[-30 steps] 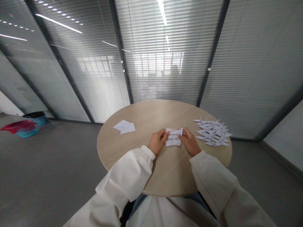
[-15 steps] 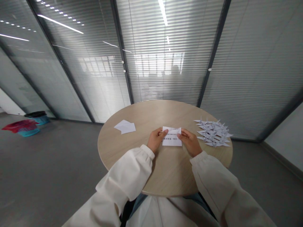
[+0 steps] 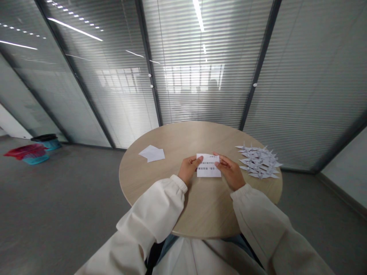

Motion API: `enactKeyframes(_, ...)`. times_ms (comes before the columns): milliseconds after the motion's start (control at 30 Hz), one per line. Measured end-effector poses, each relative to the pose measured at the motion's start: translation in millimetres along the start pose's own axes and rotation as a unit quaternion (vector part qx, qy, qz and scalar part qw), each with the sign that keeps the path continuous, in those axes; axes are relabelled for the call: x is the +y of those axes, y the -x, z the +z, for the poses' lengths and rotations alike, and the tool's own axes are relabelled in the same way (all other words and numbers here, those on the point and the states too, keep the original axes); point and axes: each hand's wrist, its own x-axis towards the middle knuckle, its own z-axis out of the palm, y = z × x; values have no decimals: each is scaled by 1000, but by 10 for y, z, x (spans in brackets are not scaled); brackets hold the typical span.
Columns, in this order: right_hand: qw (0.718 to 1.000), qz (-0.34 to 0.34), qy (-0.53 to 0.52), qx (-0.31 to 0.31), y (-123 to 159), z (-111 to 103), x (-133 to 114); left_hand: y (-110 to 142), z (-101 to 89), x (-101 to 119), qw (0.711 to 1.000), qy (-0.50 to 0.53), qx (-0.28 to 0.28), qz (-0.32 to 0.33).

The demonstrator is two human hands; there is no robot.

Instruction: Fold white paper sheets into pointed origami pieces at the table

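A small white sheet of paper [image 3: 208, 168] with dark printed characters is held up over the table between my two hands. My left hand [image 3: 189, 168] pinches its left edge, thumb on the near face. At the right edge my right hand [image 3: 228, 170] grips it, thumb pressed on the print and fingers behind. The fingers behind the paper are partly hidden. To the right lies a dense cluster of folded white paper cranes [image 3: 259, 162]. Some white paper pieces [image 3: 151, 153] rest flat on the left side of the table.
The round wooden table [image 3: 200, 133] stands close to a glass partition with blinds [image 3: 195, 103]. On the floor at far left are a blue bin with a red bag [image 3: 34, 158] and another blue bin with a black bag [image 3: 50, 143].
The top edge of the paper looks slightly different, with more print visible near the upper right. The right fingers have shifted a little at that corner. The hands otherwise stay in place.
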Motion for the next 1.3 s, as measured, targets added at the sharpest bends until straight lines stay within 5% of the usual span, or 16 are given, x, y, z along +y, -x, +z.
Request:
enactKeyframes(400, 984, -113, 137, -16, 34, -20, -6, -8, -23, -40, 999, 37, 11, -32)
enactKeyframes(767, 934, -253, 249, -46, 53, 22, -41, 2, -15, 0, 997, 52, 27, -48)
enactKeyframes(1300, 914, -276, 290, -72, 60, 43, 2, 30, 0, 44, 996, 86, -20, 8)
